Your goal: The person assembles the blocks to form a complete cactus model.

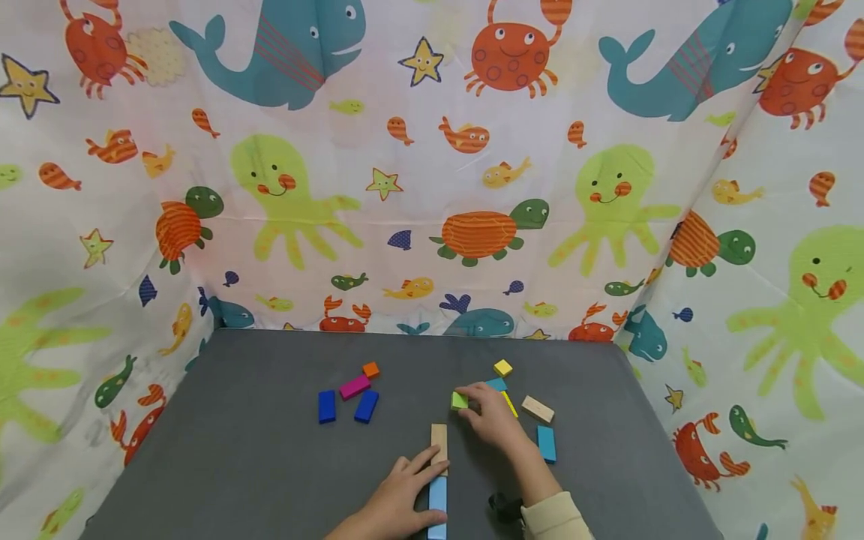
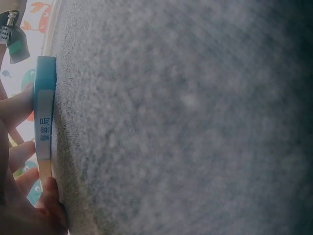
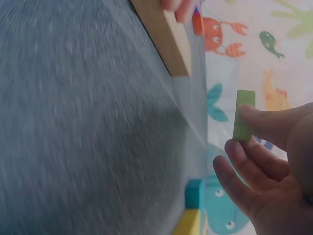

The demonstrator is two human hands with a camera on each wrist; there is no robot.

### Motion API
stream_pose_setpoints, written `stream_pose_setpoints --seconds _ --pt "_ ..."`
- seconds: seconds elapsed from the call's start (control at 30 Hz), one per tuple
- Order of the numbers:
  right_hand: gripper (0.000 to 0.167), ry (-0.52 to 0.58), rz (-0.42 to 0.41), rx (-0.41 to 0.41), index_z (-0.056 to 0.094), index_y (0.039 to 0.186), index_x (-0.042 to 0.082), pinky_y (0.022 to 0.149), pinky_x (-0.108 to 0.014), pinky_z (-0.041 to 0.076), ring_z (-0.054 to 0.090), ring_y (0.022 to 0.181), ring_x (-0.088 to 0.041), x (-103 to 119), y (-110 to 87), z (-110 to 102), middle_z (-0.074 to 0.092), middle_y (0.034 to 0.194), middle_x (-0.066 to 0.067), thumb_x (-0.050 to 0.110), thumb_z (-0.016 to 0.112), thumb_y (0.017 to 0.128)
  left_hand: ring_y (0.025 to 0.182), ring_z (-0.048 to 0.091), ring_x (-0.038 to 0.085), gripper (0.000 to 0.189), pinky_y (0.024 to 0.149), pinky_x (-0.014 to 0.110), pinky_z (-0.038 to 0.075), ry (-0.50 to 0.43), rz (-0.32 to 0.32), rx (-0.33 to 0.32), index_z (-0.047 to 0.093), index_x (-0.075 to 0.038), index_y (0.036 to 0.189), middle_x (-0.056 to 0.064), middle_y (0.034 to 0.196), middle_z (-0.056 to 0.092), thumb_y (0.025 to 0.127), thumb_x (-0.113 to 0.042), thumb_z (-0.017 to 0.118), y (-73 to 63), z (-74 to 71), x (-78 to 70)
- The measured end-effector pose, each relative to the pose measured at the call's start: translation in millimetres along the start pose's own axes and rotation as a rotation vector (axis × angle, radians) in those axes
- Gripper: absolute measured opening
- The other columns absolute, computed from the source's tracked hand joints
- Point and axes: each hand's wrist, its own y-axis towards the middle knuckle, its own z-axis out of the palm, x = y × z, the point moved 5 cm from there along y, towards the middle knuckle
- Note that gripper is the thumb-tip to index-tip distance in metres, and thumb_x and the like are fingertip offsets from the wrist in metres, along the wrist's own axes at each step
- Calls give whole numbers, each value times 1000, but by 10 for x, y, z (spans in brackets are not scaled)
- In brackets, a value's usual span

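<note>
Grey covers the tabletop (image 1: 256, 465), its far edge meeting a printed sea-animal curtain (image 1: 418, 172). Toward the far left corner stands a loose cluster: one blue block (image 1: 327, 406), a magenta block (image 1: 355, 387) lying aslant, a second blue block (image 1: 367, 407), and an orange block (image 1: 371, 369), nearest of these to the far edge. Further right, the left hand (image 1: 398, 499) reaches in from the near side, fingers spread, resting over a row pointing at the far edge: a light-blue block (image 1: 438, 499), printed on its side, and a wooden block (image 1: 439, 436) end to end beyond it. Just past the row's far end and to its right, the green block (image 1: 460, 401) is pinched between thumb and fingers of the right hand (image 1: 494, 418), held clear of the tabletop. Beyond that hand sit a teal block (image 1: 496, 384) and a long yellow block (image 1: 510, 403), both partly hidden, with a small yellow block (image 1: 502, 367) closer to the far edge. Toward the right edge, a loose wooden piece (image 1: 538, 409) lies aslant, and a turquoise block (image 1: 546, 444) lies nearer the person.
</note>
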Motion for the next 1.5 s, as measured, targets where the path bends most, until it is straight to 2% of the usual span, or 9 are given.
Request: stream_pose_setpoints --seconds 0.13,0.2,0.37,0.5,0.73,0.87,1.1,1.23,1.5 --pt "39 23 -14 50 71 136 3 92 -48 59 68 110 -29 44 113 149 68 129 -14 3 75 97 96 38 10 76 75 28 40 -1 -7 -19 47 -35 161 -1 173 31 94 -60 73 5 -50 40" --pt "38 28 -7 68 71 136 4 93 -48 59 67 111 -30 48 145 217 68 130 -14 4 74 98 97 38 10 75 75 29 40 -7 -13 -19 47 -39 160 -4 174 30 93 -61 73 13 -56 72" --pt "36 14 9 99 73 133 6 90 -46 59 67 105 -26 26 160 338 68 128 -14 5 75 98 97 39 8 74 76 29 41 -31 -12 -7 45 -48 158 -11 174 28 91 -68 71 51 -18 141" --pt "35 7 12 115 73 133 6 88 -44 59 66 101 -24 3 152 386 69 127 -14 6 75 98 97 39 8 74 76 30 41 -32 0 -1 44 -48 159 -10 174 28 92 -68 69 63 -1 126" --pt "34 30 -21 133 72 133 5 96 -52 57 67 113 -33 3 136 397 69 128 -15 9 74 99 97 39 10 75 77 30 41 -14 -5 8 46 -38 161 -3 174 29 95 -62 71 47 -51 8" --pt "34 23 -28 153 72 133 5 100 -54 54 66 117 -34 -9 131 395 68 129 -14 9 73 99 97 39 11 75 77 30 41 -15 -19 22 46 -36 161 -2 174 28 95 -59 73 54 -73 -22" --pt "34 16 -27 199 71 134 3 104 -57 52 63 122 -37 7 125 385 66 131 -16 9 69 101 100 39 9 73 78 30 40 -44 -48 39 45 -48 158 -10 174 28 92 -65 71 132 -21 106" --pt "36 5 -30 210 70 136 1 104 -57 51 62 121 -37 32 105 370 64 131 -17 10 67 102 100 39 10 74 77 30 41 -59 -36 50 45 -49 158 -10 174 28 91 -67 71 166 11 163" --pt "33 40 -17 135 70 135 4 104 -57 52 64 120 -36 73 43 316 65 133 -17 11 68 103 99 40 9 74 77 30 40 -87 14 32 44 -46 159 -6 174 29 93 -67 68 144 77 225"
